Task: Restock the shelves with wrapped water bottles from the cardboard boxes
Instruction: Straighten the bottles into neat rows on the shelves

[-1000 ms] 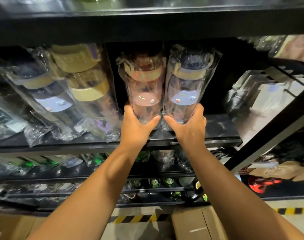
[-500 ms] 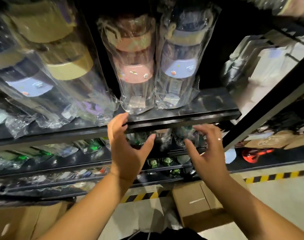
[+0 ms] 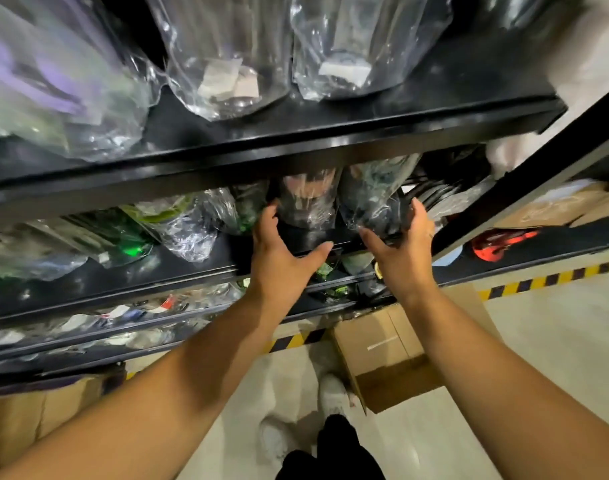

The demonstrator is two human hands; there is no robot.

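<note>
**Hands lowered from the upper shelf to the shelf below**

Change from the earlier frames: one second ago each hand clasped the base of a wrapped bottle on the upper shelf [image 3: 296,147]. Half a second ago both hands were off those bottles, spread open below the shelf edge. Now the view has tilted further down, and both hands are at the next shelf down [image 3: 192,268].

Upper shelf: the two wrapped bottles released earlier, the left bottle [image 3: 227,64] and the right bottle [image 3: 358,53], stand upright side by side on the shelf. The long axis of each is vertical, base down; the caps are out of frame at the top. A paper insert shows inside each wrapper near the base.

Lower shelf: the left hand [image 3: 282,251] is open, fingers against the left side of a wrapped bottle [image 3: 308,199], thumb extended to the right below its base. The right hand [image 3: 400,240] is open, palm facing left, fingers along the right side of the adjacent wrapped bottle [image 3: 372,192]. Neither hand is closed around a bottle. Both bottles appear to stand roughly upright, tops hidden behind the upper shelf edge; exact tilt cannot be determined.

Floor: an open cardboard box [image 3: 386,355] sits below the right forearm, just beside the shelving. White shoes [image 3: 332,393] are visible next to it.
</note>
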